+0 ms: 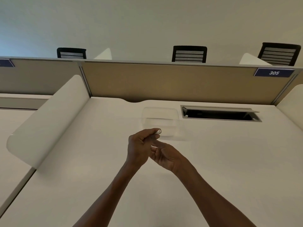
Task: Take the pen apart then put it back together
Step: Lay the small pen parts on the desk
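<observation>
My left hand (pixel 139 146) is closed around a white pen (pixel 158 131); only the pen's round end sticks out past the fingertips. My right hand (pixel 164 154) sits just below and to the right, touching the left hand, with its fingers curled near a small white piece (pixel 154 146) that is mostly hidden. Whether the right hand grips that piece is unclear. Both hands hover above the white desk (pixel 213 161), right in front of a clear plastic container (pixel 160 122).
A cable hatch (pixel 219 114) lies open in the desk at the back right. White side dividers (pixel 47 118) flank the desk, and a tan partition (pixel 164 81) with a "305" sign (pixel 274 72) closes the back. Black chairs (pixel 189 54) stand beyond it.
</observation>
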